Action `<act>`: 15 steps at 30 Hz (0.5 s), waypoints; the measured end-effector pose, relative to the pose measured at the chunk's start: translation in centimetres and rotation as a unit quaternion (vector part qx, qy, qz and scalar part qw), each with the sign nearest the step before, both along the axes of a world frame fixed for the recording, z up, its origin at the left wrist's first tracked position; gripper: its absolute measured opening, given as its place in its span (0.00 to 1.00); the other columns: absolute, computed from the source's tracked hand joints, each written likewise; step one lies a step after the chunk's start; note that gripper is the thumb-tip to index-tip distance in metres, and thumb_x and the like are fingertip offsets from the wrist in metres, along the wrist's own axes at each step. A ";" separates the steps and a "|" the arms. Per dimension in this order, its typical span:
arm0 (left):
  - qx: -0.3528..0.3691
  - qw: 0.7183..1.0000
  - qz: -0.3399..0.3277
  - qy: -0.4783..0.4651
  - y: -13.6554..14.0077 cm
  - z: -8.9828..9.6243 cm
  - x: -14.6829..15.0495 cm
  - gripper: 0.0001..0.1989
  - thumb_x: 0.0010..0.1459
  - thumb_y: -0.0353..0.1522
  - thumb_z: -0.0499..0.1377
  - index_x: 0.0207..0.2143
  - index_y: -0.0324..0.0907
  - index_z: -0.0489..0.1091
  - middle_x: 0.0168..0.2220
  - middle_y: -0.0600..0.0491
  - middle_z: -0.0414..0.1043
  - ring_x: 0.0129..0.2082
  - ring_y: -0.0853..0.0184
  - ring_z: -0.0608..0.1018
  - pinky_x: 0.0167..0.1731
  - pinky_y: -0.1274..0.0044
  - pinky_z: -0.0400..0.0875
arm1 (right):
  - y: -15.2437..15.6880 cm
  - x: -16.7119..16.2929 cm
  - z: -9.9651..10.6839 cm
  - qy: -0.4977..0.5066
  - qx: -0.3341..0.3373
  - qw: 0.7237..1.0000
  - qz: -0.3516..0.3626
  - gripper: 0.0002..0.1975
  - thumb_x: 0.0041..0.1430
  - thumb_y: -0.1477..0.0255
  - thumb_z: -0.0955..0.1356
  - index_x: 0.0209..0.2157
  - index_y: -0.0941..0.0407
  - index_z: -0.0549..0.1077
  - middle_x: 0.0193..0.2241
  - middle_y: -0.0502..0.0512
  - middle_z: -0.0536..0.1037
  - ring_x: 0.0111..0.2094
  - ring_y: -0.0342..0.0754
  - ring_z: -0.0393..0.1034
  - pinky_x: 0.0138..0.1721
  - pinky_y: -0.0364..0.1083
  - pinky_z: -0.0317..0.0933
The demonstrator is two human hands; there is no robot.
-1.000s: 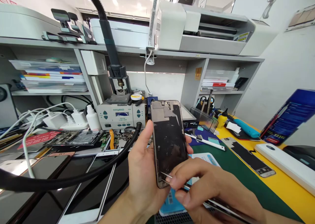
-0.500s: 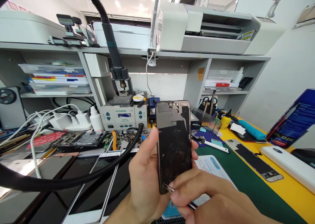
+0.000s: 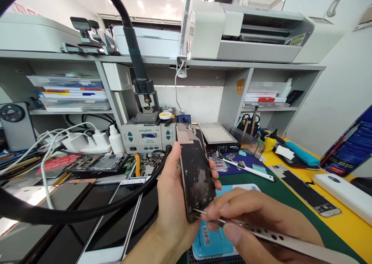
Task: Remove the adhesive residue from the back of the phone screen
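My left hand (image 3: 170, 194) is wrapped round a phone screen assembly (image 3: 195, 167), held up and tilted with its dark inner side facing me. Thumb on the left edge, fingertips on the right. Metal tweezers (image 3: 270, 236) with a row of holes lie in the grip of my right hand (image 3: 255, 213). Their tips reach the lower end of the phone part; whether they touch it or pinch anything is too small to tell. Beneath the hands lies a blue and white package (image 3: 213, 239) with a barcode label.
A hot air station (image 3: 149, 136) stands behind, its black hose (image 3: 116, 208) looping across the left side. Several phones and screens (image 3: 107, 221) lie at left. On the right are a white-handled brush (image 3: 250, 170), another phone part (image 3: 305, 190) and a white device (image 3: 345, 196).
The phone part has turned and tilted, sitting slightly further left. My right hand has rolled over, so the tweezers' long body now shows, their tips still near its lower end.
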State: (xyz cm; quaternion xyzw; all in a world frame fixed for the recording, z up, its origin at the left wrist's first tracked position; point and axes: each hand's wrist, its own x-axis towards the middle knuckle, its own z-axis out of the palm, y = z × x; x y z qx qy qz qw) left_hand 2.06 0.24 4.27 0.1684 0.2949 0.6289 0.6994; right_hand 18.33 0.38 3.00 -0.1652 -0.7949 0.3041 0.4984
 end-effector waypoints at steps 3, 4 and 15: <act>-0.007 1.000 -0.017 0.000 0.0 -0.2 -0.1 0.36 0.67 0.61 0.53 0.35 0.35 0.77 0.31 0.45 0.73 0.26 0.65 0.74 0.28 0.76 0.74 | 0.3 0.1 0.1 0.005 -0.030 0.999 0.037 0.11 0.62 0.82 0.75 0.40 0.51 0.80 0.37 0.54 0.88 0.39 0.52 0.87 0.41 0.44 0.83; -0.005 1.000 -0.025 -0.001 0.0 -0.3 -0.1 0.36 0.66 0.61 0.54 0.35 0.35 0.77 0.30 0.46 0.72 0.26 0.66 0.72 0.27 0.77 0.73 | 0.3 0.1 0.1 0.009 -0.035 0.999 0.039 0.10 0.62 0.82 0.76 0.39 0.51 0.80 0.36 0.54 0.88 0.39 0.52 0.87 0.40 0.44 0.83; 0.028 0.999 -0.017 -0.022 -0.3 -0.4 0.0 0.30 0.68 0.57 0.57 0.32 0.38 0.74 0.26 0.51 0.68 0.20 0.72 0.68 0.20 0.82 0.58 | 0.3 -0.2 0.2 0.033 0.009 0.999 0.009 0.11 0.58 0.83 0.77 0.35 0.51 0.81 0.32 0.52 0.87 0.32 0.48 0.86 0.40 0.43 0.82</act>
